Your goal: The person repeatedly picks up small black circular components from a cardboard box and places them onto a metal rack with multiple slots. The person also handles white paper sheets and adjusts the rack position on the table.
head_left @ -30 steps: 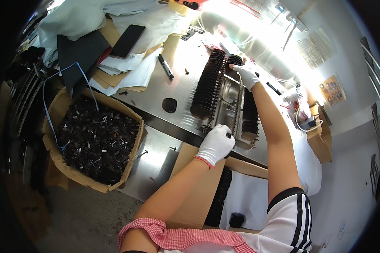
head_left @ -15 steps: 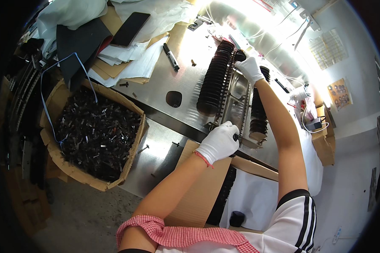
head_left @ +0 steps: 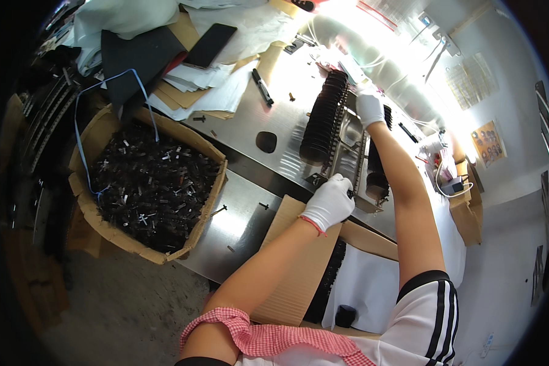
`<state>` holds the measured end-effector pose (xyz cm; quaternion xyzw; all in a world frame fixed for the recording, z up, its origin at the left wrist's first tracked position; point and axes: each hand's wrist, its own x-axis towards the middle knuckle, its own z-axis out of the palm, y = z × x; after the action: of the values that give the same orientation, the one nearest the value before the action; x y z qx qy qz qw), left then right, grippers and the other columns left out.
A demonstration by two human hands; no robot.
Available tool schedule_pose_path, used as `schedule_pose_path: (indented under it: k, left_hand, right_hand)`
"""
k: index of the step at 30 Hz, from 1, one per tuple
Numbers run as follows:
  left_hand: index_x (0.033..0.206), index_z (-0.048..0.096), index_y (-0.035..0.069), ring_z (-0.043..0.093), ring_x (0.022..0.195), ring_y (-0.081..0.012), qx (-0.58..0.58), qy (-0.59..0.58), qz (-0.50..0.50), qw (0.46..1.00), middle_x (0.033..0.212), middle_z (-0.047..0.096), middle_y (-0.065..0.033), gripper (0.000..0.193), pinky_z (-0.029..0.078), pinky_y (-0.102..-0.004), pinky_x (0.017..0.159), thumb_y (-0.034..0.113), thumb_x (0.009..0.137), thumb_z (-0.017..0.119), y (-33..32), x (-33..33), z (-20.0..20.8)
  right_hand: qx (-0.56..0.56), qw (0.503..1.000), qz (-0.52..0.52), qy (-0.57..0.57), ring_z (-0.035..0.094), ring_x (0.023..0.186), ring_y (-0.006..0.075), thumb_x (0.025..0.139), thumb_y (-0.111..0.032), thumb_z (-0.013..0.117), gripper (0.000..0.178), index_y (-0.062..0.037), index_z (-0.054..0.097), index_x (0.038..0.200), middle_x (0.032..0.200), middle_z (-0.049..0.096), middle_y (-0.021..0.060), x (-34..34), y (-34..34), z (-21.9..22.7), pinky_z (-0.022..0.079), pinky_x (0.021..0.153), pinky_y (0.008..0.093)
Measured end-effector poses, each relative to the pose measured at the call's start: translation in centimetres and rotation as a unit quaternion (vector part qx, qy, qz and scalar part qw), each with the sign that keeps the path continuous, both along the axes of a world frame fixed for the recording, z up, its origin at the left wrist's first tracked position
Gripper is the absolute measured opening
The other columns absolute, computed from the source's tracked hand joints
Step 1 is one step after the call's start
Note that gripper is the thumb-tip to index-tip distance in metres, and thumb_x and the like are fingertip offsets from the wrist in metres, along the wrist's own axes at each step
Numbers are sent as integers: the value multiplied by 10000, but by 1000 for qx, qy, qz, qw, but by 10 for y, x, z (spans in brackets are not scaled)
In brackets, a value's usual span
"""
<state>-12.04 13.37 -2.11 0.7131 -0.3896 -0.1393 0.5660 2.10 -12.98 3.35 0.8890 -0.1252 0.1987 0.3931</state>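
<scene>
Steadying the near end of the metal jig [head_left: 348, 155], your gloved left hand [head_left: 329, 201] curls shut on its edge; beside it stands the row of black parts [head_left: 324, 119]; farther off, your right hand [head_left: 369, 108] presses the far end, grip unclear; the carton of black parts [head_left: 149, 183] waits left.

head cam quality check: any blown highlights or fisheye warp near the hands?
Head view: hard glare washes out the far end of the steel table, next to the right hand; the left hand at the metal fixture is evenly lit and sharp; table edges bow, and a dark vignette rings the frame past the cardboard box.
</scene>
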Motion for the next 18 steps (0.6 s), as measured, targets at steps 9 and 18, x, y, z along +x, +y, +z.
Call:
schedule_pose_path:
  k: [9, 18]
  left_hand:
    - [1339, 472, 50, 591, 878, -127, -294, 482, -23, 825, 1144, 569, -73, 420, 532, -290, 779, 117, 950, 614, 10, -28, 43]
    - [1377, 488, 105, 538, 1137, -171, -334, 683, -42, 648, 1219, 556, -47, 386, 444, -336, 1009, 291, 1038, 490, -9, -122, 46]
  right_hand:
    - [673, 681, 137, -254, 617, 766, 125, 886, -53, 594, 306, -12, 654, 1183, 851, 671, 58, -155, 117, 53, 516, 751, 281]
    - [453, 863, 196, -109, 529, 1097, 383, 886, -526, 655, 584, -24, 537, 1162, 1189, 560, 178, -337, 179, 26, 427, 963, 465]
